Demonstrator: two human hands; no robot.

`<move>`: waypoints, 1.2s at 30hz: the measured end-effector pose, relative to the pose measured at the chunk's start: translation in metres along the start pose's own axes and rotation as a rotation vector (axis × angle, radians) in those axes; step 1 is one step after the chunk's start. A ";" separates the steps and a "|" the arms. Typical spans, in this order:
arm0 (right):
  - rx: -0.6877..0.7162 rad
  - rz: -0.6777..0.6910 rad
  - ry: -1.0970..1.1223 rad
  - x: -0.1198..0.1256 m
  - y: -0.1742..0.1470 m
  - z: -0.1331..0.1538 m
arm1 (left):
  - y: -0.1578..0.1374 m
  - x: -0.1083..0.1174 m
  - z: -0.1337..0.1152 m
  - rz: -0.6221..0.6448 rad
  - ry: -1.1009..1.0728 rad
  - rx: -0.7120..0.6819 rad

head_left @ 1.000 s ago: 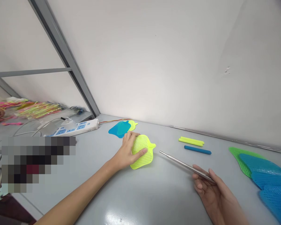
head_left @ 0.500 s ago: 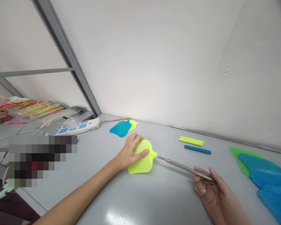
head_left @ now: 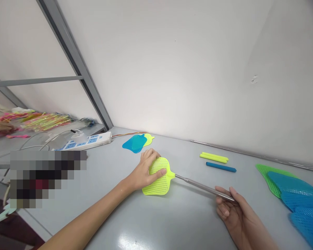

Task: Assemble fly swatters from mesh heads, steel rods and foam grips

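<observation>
Bringing the rod (head_left: 203, 187) up to the yellow head (head_left: 158, 185), tip now at the neck (head_left: 172, 174).
Left hand (head_left: 146, 170) has its grip clamped on the head, low over the table (head_left: 151, 222); right hand (head_left: 238, 213) is pinching the rod's far end. A second ago there was a clear gap between the pieces, now it's gone, so I'd say they're lined up. Can't tell how deep the tip sits.

A single head-worn camera — directed forward and downward — views the surface (head_left: 187, 215) from above at close range, placing the left hand (head_left: 145, 171) and right hand (head_left: 238, 214) below mid-frame, wall (head_left: 172, 69) beyond.
</observation>
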State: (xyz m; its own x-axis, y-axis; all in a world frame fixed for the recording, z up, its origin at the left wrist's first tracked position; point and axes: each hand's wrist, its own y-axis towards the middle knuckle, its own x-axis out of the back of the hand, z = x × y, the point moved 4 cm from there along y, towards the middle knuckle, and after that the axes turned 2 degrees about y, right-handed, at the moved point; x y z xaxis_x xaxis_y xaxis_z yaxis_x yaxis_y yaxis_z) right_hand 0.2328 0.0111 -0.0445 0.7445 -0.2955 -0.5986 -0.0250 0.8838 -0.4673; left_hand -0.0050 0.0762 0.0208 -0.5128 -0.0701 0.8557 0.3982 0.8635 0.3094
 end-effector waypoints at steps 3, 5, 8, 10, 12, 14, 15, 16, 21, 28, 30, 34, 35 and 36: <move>0.018 -0.023 -0.037 0.000 0.002 -0.002 | 0.001 0.002 0.002 -0.014 0.004 -0.008; 0.037 -0.030 -0.071 0.001 0.002 -0.003 | 0.002 0.003 0.003 -0.021 0.028 -0.014; 0.052 -0.026 -0.094 0.000 0.002 -0.004 | 0.002 0.005 0.004 -0.025 0.093 -0.027; 0.051 -0.023 -0.092 0.000 0.002 -0.004 | 0.002 0.006 0.003 -0.033 0.134 -0.044; 0.057 -0.026 -0.086 0.001 0.003 -0.005 | 0.000 0.007 0.001 -0.041 0.172 -0.066; 0.064 -0.031 -0.080 0.001 0.004 -0.005 | -0.001 0.008 -0.001 -0.036 0.210 -0.085; 0.063 -0.032 -0.078 0.002 0.005 -0.005 | -0.001 0.008 -0.002 -0.030 0.228 -0.089; 0.058 -0.031 -0.075 0.002 0.005 -0.005 | -0.001 0.008 -0.003 -0.024 0.242 -0.091; 0.026 -0.012 -0.060 -0.001 0.004 -0.005 | -0.001 0.009 -0.005 -0.030 0.279 -0.073; 0.040 -0.012 -0.049 -0.003 0.001 -0.003 | -0.002 0.007 -0.007 -0.048 0.273 -0.035; 0.043 -0.019 -0.036 -0.003 0.002 -0.003 | -0.003 0.006 -0.008 -0.043 0.248 -0.025; 0.055 -0.024 -0.011 -0.001 0.005 -0.004 | -0.003 0.005 -0.008 -0.031 0.193 0.000; 0.056 -0.021 -0.009 -0.001 0.005 -0.004 | -0.003 0.004 -0.008 -0.029 0.184 0.005; 0.052 -0.016 -0.009 -0.001 0.005 -0.004 | -0.002 0.004 -0.008 -0.028 0.176 0.010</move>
State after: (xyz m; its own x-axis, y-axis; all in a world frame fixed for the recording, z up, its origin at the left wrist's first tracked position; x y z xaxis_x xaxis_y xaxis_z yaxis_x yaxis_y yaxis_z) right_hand 0.2295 0.0147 -0.0493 0.7504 -0.3065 -0.5857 0.0215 0.8969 -0.4418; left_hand -0.0017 0.0702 0.0266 -0.3822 -0.1794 0.9065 0.3776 0.8650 0.3305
